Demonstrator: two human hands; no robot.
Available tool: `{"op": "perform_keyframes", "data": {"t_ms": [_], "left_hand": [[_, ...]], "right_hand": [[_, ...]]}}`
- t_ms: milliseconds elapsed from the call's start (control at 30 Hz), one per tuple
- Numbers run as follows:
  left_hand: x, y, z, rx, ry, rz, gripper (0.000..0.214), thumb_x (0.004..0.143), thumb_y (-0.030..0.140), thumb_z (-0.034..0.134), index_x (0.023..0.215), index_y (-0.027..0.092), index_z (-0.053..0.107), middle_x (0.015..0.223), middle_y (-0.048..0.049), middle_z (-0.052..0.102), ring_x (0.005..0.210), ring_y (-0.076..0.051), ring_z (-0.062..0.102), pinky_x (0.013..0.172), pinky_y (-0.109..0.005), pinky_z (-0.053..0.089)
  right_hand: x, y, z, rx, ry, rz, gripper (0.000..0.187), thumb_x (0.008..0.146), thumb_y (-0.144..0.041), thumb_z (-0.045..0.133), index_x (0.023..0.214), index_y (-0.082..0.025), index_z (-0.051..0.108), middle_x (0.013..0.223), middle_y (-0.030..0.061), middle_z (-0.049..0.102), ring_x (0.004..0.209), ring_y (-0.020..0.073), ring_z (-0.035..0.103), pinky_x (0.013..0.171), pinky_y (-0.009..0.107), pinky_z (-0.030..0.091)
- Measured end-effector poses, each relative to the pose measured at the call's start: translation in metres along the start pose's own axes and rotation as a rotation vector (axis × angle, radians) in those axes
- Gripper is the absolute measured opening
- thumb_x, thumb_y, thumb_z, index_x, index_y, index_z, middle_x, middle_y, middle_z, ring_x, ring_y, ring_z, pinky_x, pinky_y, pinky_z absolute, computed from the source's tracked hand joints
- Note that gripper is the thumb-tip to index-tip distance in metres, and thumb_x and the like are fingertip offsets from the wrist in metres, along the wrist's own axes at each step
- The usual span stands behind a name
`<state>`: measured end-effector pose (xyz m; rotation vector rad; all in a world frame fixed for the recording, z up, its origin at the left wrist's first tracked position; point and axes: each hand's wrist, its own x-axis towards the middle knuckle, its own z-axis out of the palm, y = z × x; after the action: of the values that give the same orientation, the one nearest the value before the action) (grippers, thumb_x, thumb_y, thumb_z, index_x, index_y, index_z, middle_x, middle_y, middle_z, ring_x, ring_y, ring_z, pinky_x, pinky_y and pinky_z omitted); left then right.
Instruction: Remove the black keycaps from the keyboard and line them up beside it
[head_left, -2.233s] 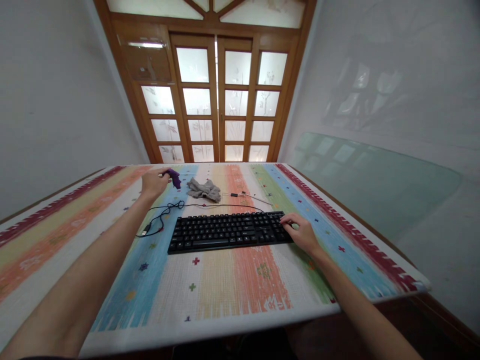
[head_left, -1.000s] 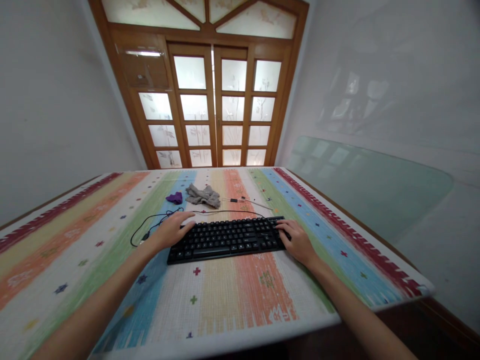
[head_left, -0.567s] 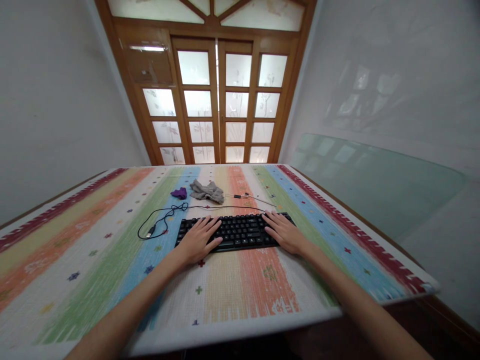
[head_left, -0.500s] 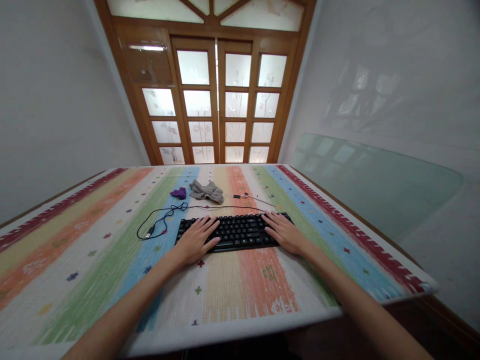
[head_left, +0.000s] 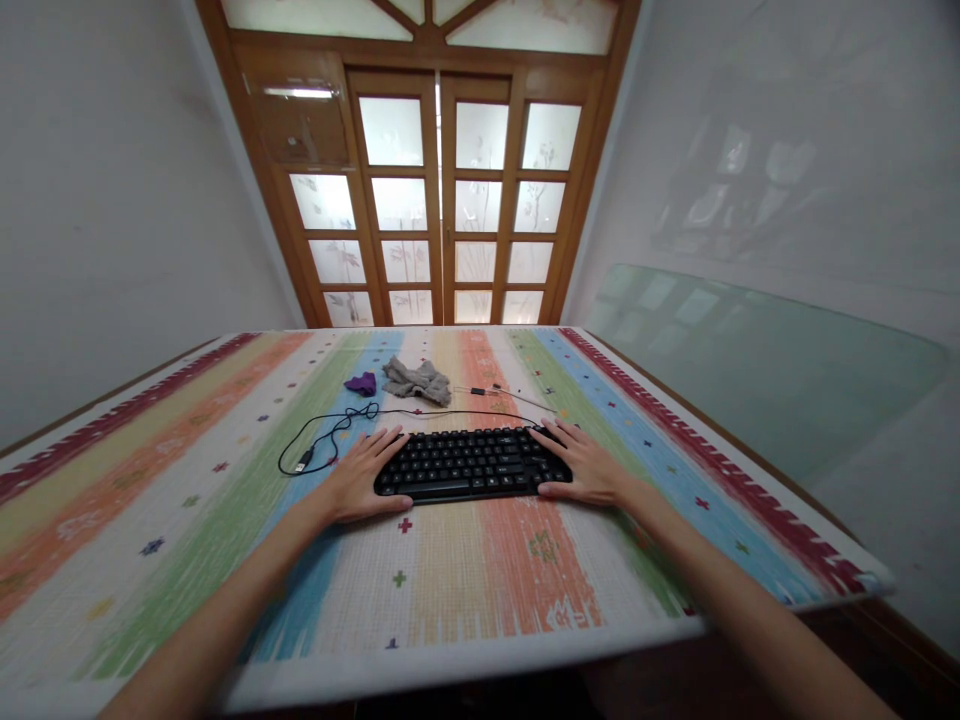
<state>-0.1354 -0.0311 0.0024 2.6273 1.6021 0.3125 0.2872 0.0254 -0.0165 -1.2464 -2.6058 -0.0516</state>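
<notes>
A black computer keyboard (head_left: 469,465) lies flat on the striped tablecloth (head_left: 450,570). My left hand (head_left: 366,478) spans its left end, thumb along the near edge and fingers over the far edge. At the right end, my right hand (head_left: 585,465) grips it in the same way, with the thumb at the near edge. The keyboard's black cable (head_left: 319,418) runs behind it to a loose loop on the left, ending in a USB plug (head_left: 303,462).
Behind the cable lie a small purple cloth (head_left: 361,384) and a crumpled grey cloth (head_left: 417,381). To their right rest a small dark piece (head_left: 478,391) and a thin metal rod (head_left: 534,402). A pale glass sheet (head_left: 765,350) leans on the right wall.
Both hands have moved outward from the top of the keys to the keyboard's two ends, thumbs now at its near edge. The keyboard has stayed about where it was.
</notes>
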Motion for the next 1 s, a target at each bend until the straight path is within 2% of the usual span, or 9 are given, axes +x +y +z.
{"op": "perform_keyframes", "data": {"t_ms": [100,267,533,633,733,833,900,1000], "left_hand": [[0.0,0.001,-0.002,-0.044,0.004,-0.014,0.102,0.072,0.074,0.059,0.152,0.019,0.028,0.155,-0.0156,0.034,0.14,-0.037,0.036,0.118,-0.054,0.021],[0.004,0.002,-0.004,-0.073,0.05,0.0,0.1,0.069,0.072,0.063,0.15,0.02,0.034,0.15,-0.0155,0.042,0.133,-0.037,0.043,0.112,-0.051,0.032],[0.011,0.004,-0.013,-0.122,0.051,-0.02,0.101,0.068,0.069,0.066,0.15,0.019,0.034,0.143,-0.0167,0.05,0.128,-0.038,0.048,0.108,-0.052,0.035],[0.02,-0.004,-0.015,-0.297,0.081,-0.076,0.081,0.081,0.068,0.05,0.146,0.021,0.04,0.135,-0.0138,0.059,0.123,-0.036,0.053,0.106,-0.052,0.036],[0.028,-0.014,-0.009,-0.568,0.154,-0.138,0.066,0.089,0.066,0.035,0.132,0.021,0.058,0.126,-0.0108,0.065,0.122,-0.033,0.055,0.109,-0.049,0.034],[0.033,-0.025,0.002,-0.826,0.282,-0.184,0.067,0.089,0.067,0.031,0.118,0.019,0.066,0.115,-0.0108,0.07,0.122,-0.032,0.055,0.113,-0.048,0.03],[0.034,-0.03,0.01,-0.998,0.362,-0.216,0.069,0.088,0.069,0.031,0.118,0.017,0.065,0.108,-0.0113,0.073,0.119,-0.032,0.058,0.112,-0.049,0.03],[0.034,-0.031,0.018,-1.199,0.458,-0.267,0.071,0.086,0.071,0.031,0.112,0.015,0.066,0.108,-0.0123,0.073,0.117,-0.031,0.059,0.11,-0.049,0.034]], "right_hand": [[-0.001,0.003,-0.003,-0.016,-0.025,-0.002,0.096,0.072,-0.077,0.058,0.151,-0.026,0.037,0.154,0.0149,0.037,0.14,0.0397,0.035,0.114,0.059,0.027],[-0.001,0.003,-0.006,-0.013,-0.031,-0.001,0.093,0.075,-0.077,0.055,0.149,-0.024,0.04,0.153,0.016,0.038,0.14,0.0373,0.036,0.114,0.056,0.027],[-0.001,0.003,-0.007,0.025,-0.074,0.037,0.094,0.074,-0.077,0.056,0.15,-0.024,0.039,0.156,0.0155,0.034,0.143,0.0376,0.031,0.116,0.057,0.023],[0.001,0.005,-0.008,0.09,-0.066,0.036,0.089,0.08,-0.074,0.051,0.151,-0.022,0.037,0.155,0.0143,0.037,0.142,0.0353,0.034,0.117,0.055,0.023],[0.009,0.006,-0.008,0.19,-0.013,0.107,0.076,0.093,-0.065,0.035,0.152,-0.017,0.033,0.15,0.0157,0.043,0.138,0.0319,0.041,0.115,0.052,0.028],[0.027,0.005,-0.006,0.239,0.036,0.209,0.069,0.096,-0.059,0.031,0.149,-0.016,0.037,0.148,0.0164,0.046,0.135,0.0317,0.045,0.114,0.052,0.031],[0.046,0.003,-0.004,0.258,0.058,0.213,0.062,0.098,-0.054,0.033,0.146,-0.016,0.041,0.145,0.0154,0.05,0.133,0.0297,0.047,0.113,0.049,0.032],[0.081,-0.005,-0.002,0.251,0.054,0.184,0.055,0.099,-0.046,0.037,0.142,-0.013,0.046,0.139,0.0159,0.056,0.129,0.0275,0.051,0.109,0.043,0.036]]}}
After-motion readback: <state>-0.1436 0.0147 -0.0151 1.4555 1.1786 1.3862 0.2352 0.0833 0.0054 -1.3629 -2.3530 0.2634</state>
